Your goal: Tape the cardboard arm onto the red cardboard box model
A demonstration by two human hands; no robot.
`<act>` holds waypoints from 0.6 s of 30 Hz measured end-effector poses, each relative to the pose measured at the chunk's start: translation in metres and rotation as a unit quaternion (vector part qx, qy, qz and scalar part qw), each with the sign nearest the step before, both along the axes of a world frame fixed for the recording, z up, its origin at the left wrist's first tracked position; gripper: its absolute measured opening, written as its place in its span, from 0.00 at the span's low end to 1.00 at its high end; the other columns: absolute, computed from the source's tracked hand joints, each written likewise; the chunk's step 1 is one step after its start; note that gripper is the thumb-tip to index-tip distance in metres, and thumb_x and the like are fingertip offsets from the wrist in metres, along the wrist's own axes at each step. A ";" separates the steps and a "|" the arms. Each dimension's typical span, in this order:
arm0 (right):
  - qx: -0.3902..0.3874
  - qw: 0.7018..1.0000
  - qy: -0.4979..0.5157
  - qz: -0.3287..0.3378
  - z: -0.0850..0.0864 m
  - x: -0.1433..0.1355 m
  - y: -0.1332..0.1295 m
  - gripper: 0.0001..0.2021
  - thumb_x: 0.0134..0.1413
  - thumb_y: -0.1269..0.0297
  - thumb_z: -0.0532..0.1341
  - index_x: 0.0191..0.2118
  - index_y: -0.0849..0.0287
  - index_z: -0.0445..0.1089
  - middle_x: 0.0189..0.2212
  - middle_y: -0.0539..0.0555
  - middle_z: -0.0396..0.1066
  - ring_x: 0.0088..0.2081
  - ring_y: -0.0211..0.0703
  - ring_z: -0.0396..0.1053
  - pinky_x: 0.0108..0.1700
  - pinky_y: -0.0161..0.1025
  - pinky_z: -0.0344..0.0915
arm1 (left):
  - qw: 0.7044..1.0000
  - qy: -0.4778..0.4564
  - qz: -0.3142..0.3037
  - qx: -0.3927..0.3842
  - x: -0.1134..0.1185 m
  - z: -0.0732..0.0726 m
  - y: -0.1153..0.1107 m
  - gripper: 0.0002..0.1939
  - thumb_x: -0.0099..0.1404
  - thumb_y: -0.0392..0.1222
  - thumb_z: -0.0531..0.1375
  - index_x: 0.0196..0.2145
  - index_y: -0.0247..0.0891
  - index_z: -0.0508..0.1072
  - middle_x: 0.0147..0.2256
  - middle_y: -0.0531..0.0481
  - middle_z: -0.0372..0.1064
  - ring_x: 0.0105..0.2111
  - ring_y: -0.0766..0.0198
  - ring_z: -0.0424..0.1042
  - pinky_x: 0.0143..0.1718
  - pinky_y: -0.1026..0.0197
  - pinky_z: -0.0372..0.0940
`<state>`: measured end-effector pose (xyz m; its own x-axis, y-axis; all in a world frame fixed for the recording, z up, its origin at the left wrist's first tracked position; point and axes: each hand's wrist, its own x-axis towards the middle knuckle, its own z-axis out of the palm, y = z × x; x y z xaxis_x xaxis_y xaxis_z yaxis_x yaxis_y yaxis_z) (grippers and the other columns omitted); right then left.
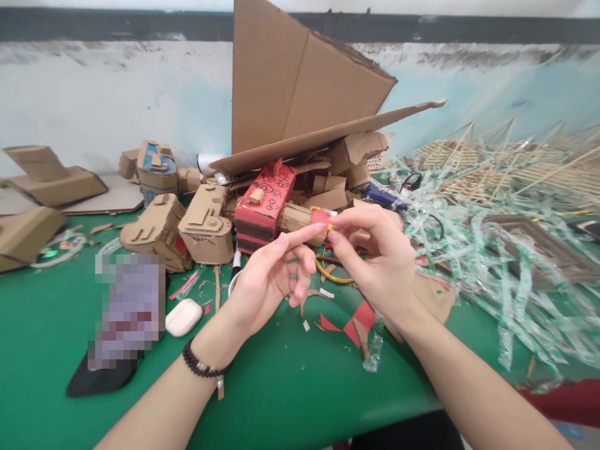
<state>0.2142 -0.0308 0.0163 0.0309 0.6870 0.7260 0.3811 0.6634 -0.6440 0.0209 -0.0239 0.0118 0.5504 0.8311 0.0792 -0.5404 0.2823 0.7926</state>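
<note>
- Your right hand (pixel 387 259) pinches the yellow bit (pixel 330 227), likely for fine control.
- Your left hand (pixel 269 284), loosely open, looks empty, one finger seemingly steadying it.

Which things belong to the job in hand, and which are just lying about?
In the job, it seems:
small yellow piece, pinched in the right hand
small red piece just behind, perhaps

Probably just lying about:
white earbuds case
tangled tape strips
wooden-stick pile
large cardboard panel
</note>
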 end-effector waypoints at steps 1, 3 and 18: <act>0.002 1.000 -0.004 -0.011 0.000 0.000 0.000 0.06 0.68 0.69 0.65 0.47 0.53 0.78 0.43 0.55 0.77 0.37 0.41 0.74 0.29 0.36 0.75 | 1.000 0.001 -0.002 0.001 0.000 0.000 0.000 0.21 0.78 0.55 0.61 0.58 0.43 0.84 0.35 0.49 0.73 0.23 0.71 0.68 0.21 0.70 0.67; 0.017 0.999 -0.019 -0.026 0.001 0.001 0.000 0.06 0.68 0.69 0.66 0.47 0.53 0.78 0.43 0.55 0.77 0.36 0.40 0.73 0.28 0.35 0.74 | 1.000 0.003 -0.005 0.006 0.000 0.000 0.000 0.21 0.78 0.55 0.62 0.58 0.43 0.85 0.35 0.49 0.73 0.23 0.71 0.69 0.21 0.70 0.68; 0.057 0.996 -0.055 -0.052 0.003 0.000 0.000 0.04 0.67 0.71 0.66 0.43 0.54 0.75 0.38 0.53 0.76 0.31 0.38 0.70 0.27 0.34 0.74 | 0.999 0.023 -0.003 0.025 0.002 -0.001 0.000 0.20 0.76 0.56 0.64 0.58 0.45 0.85 0.34 0.50 0.74 0.23 0.72 0.71 0.22 0.71 0.69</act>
<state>0.2142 -0.0308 0.0190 0.0132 0.5967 0.8023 0.5151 0.6837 -0.5170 0.0224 -0.0242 0.0104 0.5601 0.8230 0.0951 -0.5014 0.2453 0.8297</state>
